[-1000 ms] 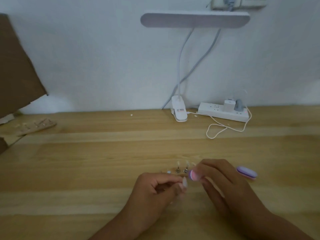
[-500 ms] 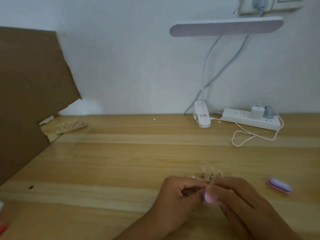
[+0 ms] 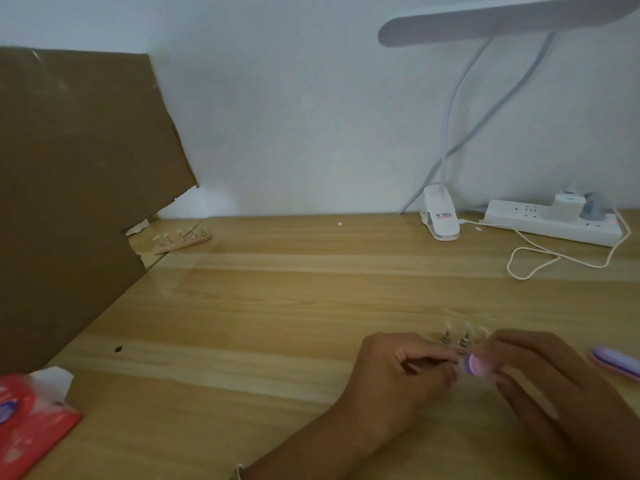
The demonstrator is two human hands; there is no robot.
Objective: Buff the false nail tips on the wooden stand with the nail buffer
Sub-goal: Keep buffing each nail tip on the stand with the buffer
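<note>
Buffing is in hand: your right hand point(image 3: 540, 379) grips the buffer point(image 3: 476, 368), its pink end meeting your left hand point(image 3: 398, 372), whose curled thumb and forefinger pinch what is probably one tip, itself hidden. The stand point(image 3: 463, 341) sits on the bench point(image 3: 277, 306) at 12 o'clock, just beyond both hands. The next move likely calls for short, light strokes with a firm pinch.
</note>
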